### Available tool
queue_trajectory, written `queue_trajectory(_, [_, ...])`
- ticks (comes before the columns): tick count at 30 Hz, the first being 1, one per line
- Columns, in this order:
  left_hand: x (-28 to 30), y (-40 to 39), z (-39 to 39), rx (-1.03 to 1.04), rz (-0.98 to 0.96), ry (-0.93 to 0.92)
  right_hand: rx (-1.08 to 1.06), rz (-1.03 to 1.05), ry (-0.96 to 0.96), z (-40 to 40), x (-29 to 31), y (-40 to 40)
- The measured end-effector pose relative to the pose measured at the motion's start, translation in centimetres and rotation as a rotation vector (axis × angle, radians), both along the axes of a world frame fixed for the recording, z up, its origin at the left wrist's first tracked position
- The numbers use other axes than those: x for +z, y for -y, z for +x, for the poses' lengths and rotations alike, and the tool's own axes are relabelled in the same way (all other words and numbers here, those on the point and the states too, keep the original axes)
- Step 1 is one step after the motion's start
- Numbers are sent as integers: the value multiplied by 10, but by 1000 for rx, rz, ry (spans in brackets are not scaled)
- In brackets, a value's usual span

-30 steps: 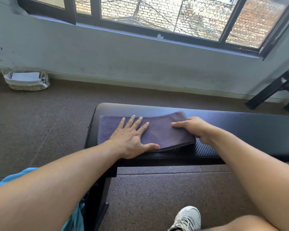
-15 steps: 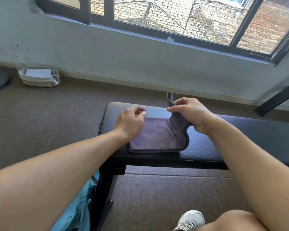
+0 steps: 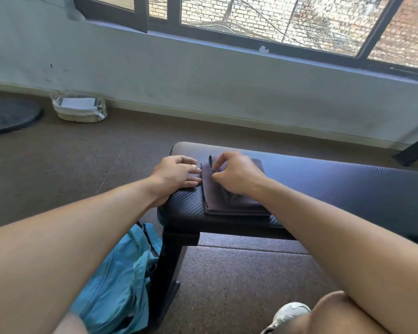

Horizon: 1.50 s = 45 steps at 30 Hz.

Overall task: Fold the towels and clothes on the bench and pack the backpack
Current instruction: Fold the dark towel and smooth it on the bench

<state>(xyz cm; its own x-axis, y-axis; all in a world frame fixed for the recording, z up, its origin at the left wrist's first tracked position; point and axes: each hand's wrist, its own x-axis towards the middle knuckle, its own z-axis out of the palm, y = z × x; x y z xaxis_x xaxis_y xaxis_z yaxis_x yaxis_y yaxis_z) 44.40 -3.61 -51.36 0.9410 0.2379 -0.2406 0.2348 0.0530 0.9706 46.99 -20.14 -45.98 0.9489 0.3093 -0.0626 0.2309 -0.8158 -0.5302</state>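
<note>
A dark grey towel [image 3: 229, 201] lies folded into a small rectangle at the left end of the black padded bench [image 3: 336, 179]. My right hand [image 3: 237, 175] rests on top of it and pinches a raised edge of the cloth near its far left corner. My left hand [image 3: 176, 173] lies on the bench just left of the towel, its straight fingertips touching the towel's left edge. A light blue backpack [image 3: 116, 285] stands on the floor under the bench's left end, partly hidden by my left forearm.
A woven basket [image 3: 79, 109] with white contents sits on the floor by the wall at left. A dark round base [image 3: 7, 116] lies at the far left. A black metal frame leg [image 3: 413, 150] stands at right. My knee and a white shoe [image 3: 290, 314] show at bottom right.
The towel went from a long strip to a small folded rectangle. My right hand carried its right end over to the left. My left hand moved off the towel to its left edge.
</note>
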Motion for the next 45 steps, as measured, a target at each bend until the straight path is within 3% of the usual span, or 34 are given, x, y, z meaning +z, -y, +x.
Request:
queue_trajectory(13, [0,7,2,24,131,0,34,125,38,-8,-14,-7])
queue_trajectory(17, [1,9,1,21,133,7,-24,256,34,-1,-7,-4])
queue_trajectory(21, [5,14,-1,38,202,50,3,-22,281,13,-4,16])
queue_trajectory(24, [3,17,2,81,273,65,152,-185,320,15,-17,25])
queue_trajectory(26, [2,18,6,103,454,110,243,-265,329,10,-25,26])
queue_trajectory(30, [5,16,5,-146,841,285,287,-387,273,4,-38,27])
queue_trajectory(35, [-4,3,-1,-599,1143,164,266,-376,240,4,-45,36])
queue_trajectory(45, [-9,-19,12,-826,1264,105,289,-409,167,8,-56,40])
